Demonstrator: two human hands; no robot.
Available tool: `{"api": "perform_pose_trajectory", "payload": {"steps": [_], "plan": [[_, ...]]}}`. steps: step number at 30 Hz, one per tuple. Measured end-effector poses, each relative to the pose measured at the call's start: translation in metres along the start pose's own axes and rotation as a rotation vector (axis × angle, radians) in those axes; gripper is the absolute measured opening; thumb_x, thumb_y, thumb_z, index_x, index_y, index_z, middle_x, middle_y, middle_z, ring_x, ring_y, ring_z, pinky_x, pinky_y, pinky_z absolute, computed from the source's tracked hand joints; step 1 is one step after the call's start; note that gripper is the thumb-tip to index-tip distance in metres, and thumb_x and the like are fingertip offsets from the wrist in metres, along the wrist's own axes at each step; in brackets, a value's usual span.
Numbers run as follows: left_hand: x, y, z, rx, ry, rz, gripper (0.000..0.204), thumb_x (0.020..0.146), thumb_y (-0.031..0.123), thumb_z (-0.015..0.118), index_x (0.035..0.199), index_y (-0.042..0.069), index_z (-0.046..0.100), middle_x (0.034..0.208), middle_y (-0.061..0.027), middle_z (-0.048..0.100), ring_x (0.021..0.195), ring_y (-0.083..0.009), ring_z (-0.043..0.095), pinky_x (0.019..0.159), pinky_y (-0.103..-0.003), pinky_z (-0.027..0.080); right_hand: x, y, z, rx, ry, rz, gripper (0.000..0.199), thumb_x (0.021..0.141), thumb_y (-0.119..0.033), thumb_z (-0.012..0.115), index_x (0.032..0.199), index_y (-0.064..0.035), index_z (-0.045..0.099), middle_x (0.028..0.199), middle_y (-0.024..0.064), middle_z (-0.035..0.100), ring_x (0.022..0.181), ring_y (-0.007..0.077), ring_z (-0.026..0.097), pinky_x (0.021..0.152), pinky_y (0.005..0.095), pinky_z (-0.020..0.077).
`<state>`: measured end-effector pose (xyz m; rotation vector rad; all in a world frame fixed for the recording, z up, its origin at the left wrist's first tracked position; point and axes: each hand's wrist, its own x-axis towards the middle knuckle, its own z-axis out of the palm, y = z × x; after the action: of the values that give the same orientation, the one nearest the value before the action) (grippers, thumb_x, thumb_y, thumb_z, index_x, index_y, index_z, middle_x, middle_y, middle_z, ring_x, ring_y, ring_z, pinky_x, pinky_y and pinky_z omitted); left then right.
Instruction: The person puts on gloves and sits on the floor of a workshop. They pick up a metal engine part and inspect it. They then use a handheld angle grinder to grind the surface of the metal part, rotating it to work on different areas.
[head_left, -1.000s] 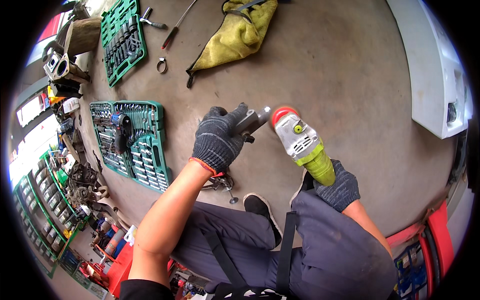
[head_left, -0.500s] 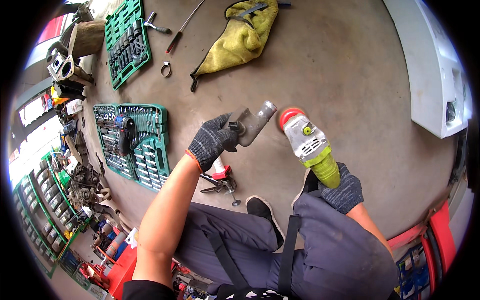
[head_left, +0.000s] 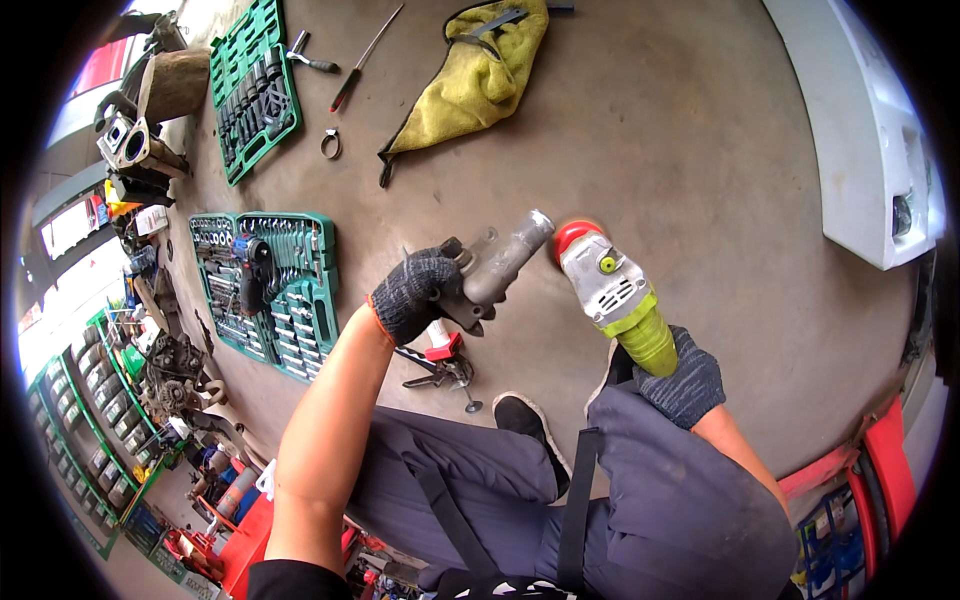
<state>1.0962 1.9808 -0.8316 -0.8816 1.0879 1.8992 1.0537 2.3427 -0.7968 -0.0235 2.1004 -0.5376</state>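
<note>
My left hand (head_left: pixel 418 292), in a dark grey knit glove, is closed around a grey metal pipe fitting (head_left: pixel 503 262). The fitting's tube points up and right, its bright end close to the red disc (head_left: pixel 574 236) of an angle grinder; a narrow gap seems to lie between them. My right hand (head_left: pixel 684 380), gloved alike, grips the grinder (head_left: pixel 612 285) by its yellow-green body. Its silver head tilts up and left. The disc's rim looks blurred. The fingers' undersides on both hands are partly hidden.
Left on the floor lie a green tool case (head_left: pixel 285 290) with a drill (head_left: pixel 252 272) on it and a second socket case (head_left: pixel 258 100). Beyond are a screwdriver (head_left: pixel 366 58), a hose clamp (head_left: pixel 331 144) and a yellow cloth (head_left: pixel 470 85). A caulking gun (head_left: pixel 445 368) lies near my shoe (head_left: pixel 530 440). A white panel (head_left: pixel 850 130) stands right.
My left hand has turned the fitting over, so another side of it faces up and its tube end shifts slightly. The grinder has barely moved, a little to the left.
</note>
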Motion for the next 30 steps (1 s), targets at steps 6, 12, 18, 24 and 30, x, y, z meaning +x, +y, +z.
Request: {"api": "perform_pose_trajectory", "payload": {"steps": [6, 12, 18, 24, 30], "plan": [[0.004, 0.0, 0.006, -0.314, -0.202, -0.177, 0.071, 0.065, 0.019, 0.062, 0.132, -0.002, 0.053, 0.114, -0.0235, 0.066, 0.098, -0.0331, 0.07, 0.076, -0.046, 0.06, -0.003, 0.011, 0.002, 0.051, 0.106, -0.029, 0.056, 0.075, -0.034, 0.079, 0.118, -0.0044, 0.059, 0.101, 0.0191, 0.072, 0.094, 0.039, 0.07, 0.082, 0.045, 0.056], [0.01, -0.011, 0.005, -0.379, -0.256, -0.196, 0.074, 0.064, 0.02, 0.062, 0.135, -0.001, 0.051, 0.119, -0.0262, 0.065, 0.1, -0.0354, 0.068, 0.079, -0.049, 0.059, 0.001, 0.004, -0.002, 0.075, 0.105, -0.048, 0.055, 0.075, -0.033, 0.08, 0.118, -0.0048, 0.059, 0.1, 0.0187, 0.072, 0.092, 0.0386, 0.07, 0.08, 0.0449, 0.0565], [0.008, -0.007, 0.002, -0.356, -0.26, -0.181, 0.074, 0.066, 0.021, 0.062, 0.136, 0.0, 0.051, 0.12, -0.0256, 0.065, 0.1, -0.0354, 0.068, 0.079, -0.049, 0.059, 0.001, 0.003, 0.0, 0.057, 0.098, -0.055, 0.054, 0.077, -0.036, 0.078, 0.118, -0.0058, 0.061, 0.099, 0.0182, 0.073, 0.092, 0.038, 0.071, 0.08, 0.044, 0.0563], [0.011, -0.001, 0.003, -0.25, -0.204, -0.195, 0.07, 0.067, 0.022, 0.062, 0.133, 0.0, 0.053, 0.116, -0.0234, 0.067, 0.097, -0.0313, 0.069, 0.078, -0.045, 0.059, 0.001, 0.002, 0.001, 0.082, 0.127, -0.092, 0.054, 0.081, -0.044, 0.076, 0.116, -0.0053, 0.063, 0.097, 0.0191, 0.073, 0.093, 0.0371, 0.071, 0.081, 0.0429, 0.0558], [0.013, -0.009, -0.003, -0.205, -0.24, -0.169, 0.064, 0.07, 0.022, 0.062, 0.13, 0.001, 0.056, 0.112, -0.0198, 0.068, 0.095, -0.027, 0.07, 0.075, -0.04, 0.06, 0.006, 0.001, -0.007, 0.066, 0.083, -0.049, 0.053, 0.076, -0.033, 0.079, 0.118, -0.0049, 0.059, 0.101, 0.0188, 0.071, 0.092, 0.0389, 0.07, 0.08, 0.0447, 0.0561]]}}
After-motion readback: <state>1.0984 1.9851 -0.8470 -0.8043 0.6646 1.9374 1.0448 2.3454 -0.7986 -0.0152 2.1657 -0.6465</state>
